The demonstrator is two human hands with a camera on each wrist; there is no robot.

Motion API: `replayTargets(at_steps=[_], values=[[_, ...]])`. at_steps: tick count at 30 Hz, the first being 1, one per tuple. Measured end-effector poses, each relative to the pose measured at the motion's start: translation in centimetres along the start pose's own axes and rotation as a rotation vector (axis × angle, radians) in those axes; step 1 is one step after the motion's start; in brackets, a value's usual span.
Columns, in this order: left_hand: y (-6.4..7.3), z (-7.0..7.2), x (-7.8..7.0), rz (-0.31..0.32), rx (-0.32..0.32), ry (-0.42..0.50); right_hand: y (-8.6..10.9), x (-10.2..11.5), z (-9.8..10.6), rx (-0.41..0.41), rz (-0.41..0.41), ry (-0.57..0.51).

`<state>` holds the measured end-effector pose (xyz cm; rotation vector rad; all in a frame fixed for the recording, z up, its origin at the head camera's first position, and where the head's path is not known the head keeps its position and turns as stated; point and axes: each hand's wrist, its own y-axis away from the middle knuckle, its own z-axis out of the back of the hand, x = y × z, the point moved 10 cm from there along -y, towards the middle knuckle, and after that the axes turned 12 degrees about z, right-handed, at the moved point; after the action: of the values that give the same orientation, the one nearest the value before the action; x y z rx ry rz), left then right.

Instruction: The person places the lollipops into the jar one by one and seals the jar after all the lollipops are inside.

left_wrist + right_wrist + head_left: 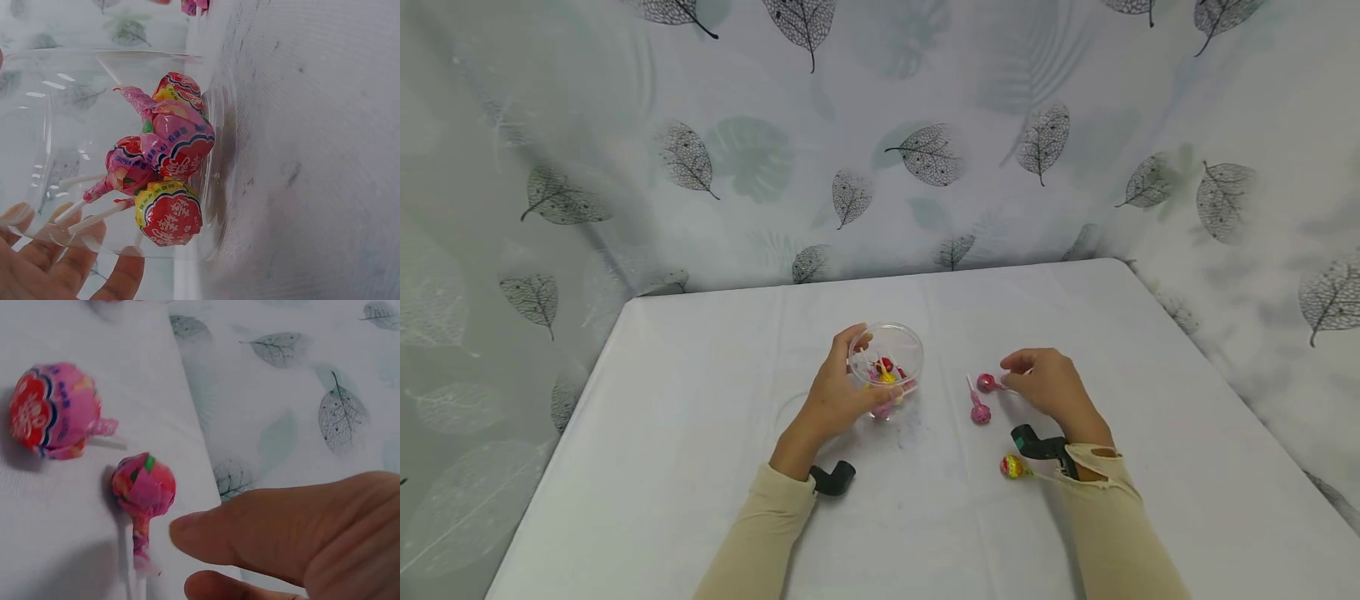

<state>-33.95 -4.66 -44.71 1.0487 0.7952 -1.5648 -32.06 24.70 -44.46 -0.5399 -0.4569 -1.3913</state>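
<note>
My left hand [835,393] grips a clear plastic tub [913,354], fingers and thumb around its side. Several wrapped lollipops [178,147] in pink, red and yellow lie inside, sticks pointing up toward the rim. Over the table to the right, my right hand [1054,385] hovers by the stick of a pinkish-red lollipop [986,382]. In the right wrist view the thumb [212,534] and a finger stand apart, beside that lollipop [145,484] without visible contact. A pink lollipop [981,413] lies close by.
A yellow and red lollipop [1013,467] lies near my right wrist. Left of the tub, a faint clear round outline [781,410] shows on the white table [662,433]. Leaf-patterned cloth [760,233] stands along the back and sides.
</note>
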Motion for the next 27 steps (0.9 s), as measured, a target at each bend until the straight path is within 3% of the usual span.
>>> replayTargets(at_steps=[5, 12, 19, 27], values=[[-0.1, 0.0, 0.3, 0.007, -0.002, -0.002, 0.1, -1.4, -1.7, 0.129, -0.076, 0.036], [-0.1, -0.1, 0.2, 0.002, -0.002, -0.008, -0.1, -1.9, -2.3, 0.158, -0.072, 0.085], [0.1, -0.1, -0.2, -0.038, 0.004, -0.005, -0.3, -1.9, -2.6, 0.153, -0.037, 0.127], [-0.1, -0.1, -0.1, -0.043, 0.011, -0.002, -0.4, -1.5, -1.8, 0.06, -0.002, 0.091]])
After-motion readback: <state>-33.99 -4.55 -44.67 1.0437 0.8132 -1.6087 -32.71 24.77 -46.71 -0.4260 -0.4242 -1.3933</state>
